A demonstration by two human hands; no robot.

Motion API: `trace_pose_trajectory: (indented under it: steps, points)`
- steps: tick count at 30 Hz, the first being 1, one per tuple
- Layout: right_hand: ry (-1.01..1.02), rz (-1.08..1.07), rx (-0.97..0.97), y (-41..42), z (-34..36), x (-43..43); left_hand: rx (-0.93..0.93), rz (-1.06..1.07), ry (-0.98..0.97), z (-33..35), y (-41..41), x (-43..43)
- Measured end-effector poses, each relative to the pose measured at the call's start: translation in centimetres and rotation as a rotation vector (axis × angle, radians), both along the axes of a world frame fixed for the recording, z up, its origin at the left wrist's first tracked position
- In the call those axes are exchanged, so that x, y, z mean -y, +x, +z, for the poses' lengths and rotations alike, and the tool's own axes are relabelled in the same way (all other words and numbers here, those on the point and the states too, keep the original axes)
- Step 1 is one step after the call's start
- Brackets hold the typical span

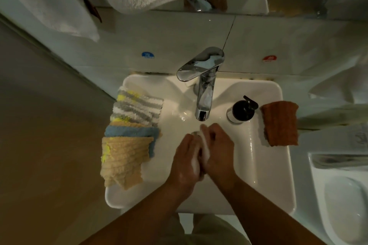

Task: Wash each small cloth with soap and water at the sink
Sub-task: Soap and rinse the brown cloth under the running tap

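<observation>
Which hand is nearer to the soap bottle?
Right. The right hand, gripping a white cloth, is near the soap bottle, toward the person; the left hand is beyond it, farther left.

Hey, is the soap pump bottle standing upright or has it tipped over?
Upright: the soap pump bottle stands on its base on the sink ledge, pump head on top.

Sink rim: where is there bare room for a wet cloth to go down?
Bare: the right rim in front of the orange cloth, and the front-left corner below the cloth stack. Crowded: left side under the stack; back right holds the soap bottle.
</observation>
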State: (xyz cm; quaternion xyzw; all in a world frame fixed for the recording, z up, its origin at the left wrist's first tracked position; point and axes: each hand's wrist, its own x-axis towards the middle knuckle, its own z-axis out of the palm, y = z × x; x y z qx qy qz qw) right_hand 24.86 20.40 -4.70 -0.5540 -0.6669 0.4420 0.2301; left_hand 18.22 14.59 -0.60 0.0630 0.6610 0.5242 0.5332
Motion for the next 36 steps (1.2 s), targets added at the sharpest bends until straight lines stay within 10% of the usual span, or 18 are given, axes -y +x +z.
trace_pose_trajectory:
  steps: [5,10,16,23,30,36]
  points:
    - [-0.108,-0.008,0.034,1.2,-0.5,-0.9,-0.077,-0.208,0.095,0.8,-0.4,0.3]
    - [-0.007,0.200,-0.049,1.0,0.6,3.4,-0.105,0.022,-0.069,-1.6,-1.5,-0.4]
    - [-0.080,-0.068,0.024,0.1,0.0,-1.7,0.045,-0.061,0.156,-0.2,0.7,0.6]
    - [0.013,0.203,-0.042,0.4,0.2,3.3,-0.230,-0.113,0.021,-3.0,-1.6,0.5]
    - [-0.071,-0.027,-0.026,0.7,-0.3,-1.4,-0.260,-0.305,0.233,-1.1,0.0,1.6]
    - [0.009,0.198,-0.080,0.4,-0.3,3.0,-0.232,-0.026,0.011,-3.8,-1.2,0.4]
